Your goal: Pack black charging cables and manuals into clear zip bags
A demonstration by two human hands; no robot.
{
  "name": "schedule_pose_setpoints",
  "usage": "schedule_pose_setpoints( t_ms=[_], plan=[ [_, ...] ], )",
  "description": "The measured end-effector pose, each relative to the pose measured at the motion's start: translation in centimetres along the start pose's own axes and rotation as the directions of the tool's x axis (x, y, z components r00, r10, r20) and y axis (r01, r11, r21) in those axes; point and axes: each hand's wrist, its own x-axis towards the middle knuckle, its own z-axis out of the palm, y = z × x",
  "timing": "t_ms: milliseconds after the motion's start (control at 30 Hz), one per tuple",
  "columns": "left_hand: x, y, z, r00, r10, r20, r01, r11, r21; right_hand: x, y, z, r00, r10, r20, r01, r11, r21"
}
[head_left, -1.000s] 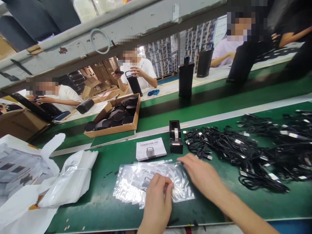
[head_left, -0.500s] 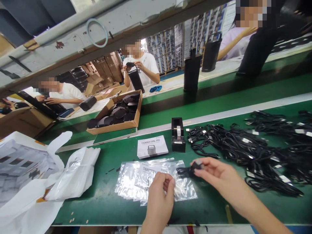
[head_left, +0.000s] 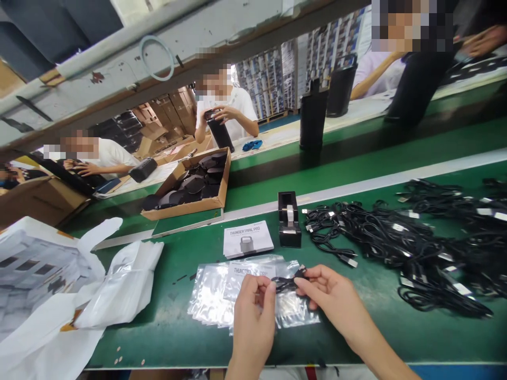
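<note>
A small bundle of black USB cable [head_left: 285, 285] spans the gap between my hands, over several flat clear plastic bags [head_left: 212, 295]. My right hand [head_left: 328, 293] is closed on its right end, thumb and fingers pinched together. At the other end, the closed fingertips of my left hand [head_left: 255, 311] meet the cable; exactly how they grip it is partly hidden. Through the top bag shows a printed booklet marked THUNDER TRAIL [head_left: 242, 270]. Just behind the bags lies a stack of similar booklets [head_left: 248, 240].
A black tape dispenser [head_left: 290, 221] stands beside the booklets. Many black cables [head_left: 380, 237] are heaped at right. White plastic packaging [head_left: 122, 285] lies at left. Beyond sit a cardboard tray of dark pieces [head_left: 190, 184] and a black speaker [head_left: 312, 119]. Co-workers work across the line.
My right hand has brought the cable left and inward, over the bags to my left hand. My left hand has shifted slightly left and up, its fingers now meeting the cable.
</note>
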Motion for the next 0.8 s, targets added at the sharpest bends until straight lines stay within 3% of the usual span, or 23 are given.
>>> schedule_pose_setpoints(
  t_ms=[233,367,433,533,633,800],
  plan=[
    [0.0,0.0,-0.5,1.0,-0.002,-0.031,0.0,0.999,-0.053,0.4,0.4,0.4,0.977,-0.163,-0.138,0.133,0.97,-0.204],
    [0.0,0.1,-0.5,0.999,0.004,-0.041,-0.008,0.994,-0.105,-0.4,-0.1,0.9,0.99,-0.144,0.004,0.136,0.923,-0.359],
    [0.1,0.3,-0.5,0.999,0.015,-0.052,-0.021,0.991,-0.131,-0.9,-1.0,1.4,0.973,-0.198,0.116,0.23,0.842,-0.488],
    [0.2,0.7,-0.9,0.998,0.044,-0.054,-0.052,0.985,-0.165,-1.4,-3.0,2.2,0.873,-0.314,0.374,0.486,0.634,-0.602],
    [0.7,1.4,-1.9,0.995,0.054,-0.083,-0.07,0.976,-0.208,-1.5,-5.7,3.0,0.756,-0.27,0.596,0.643,0.476,-0.6],
    [1.9,2.4,-4.9,0.976,0.027,-0.214,-0.107,0.923,-0.37,-0.4,-10.3,5.2,0.648,-0.251,0.719,0.733,0.464,-0.498]
  ],
)
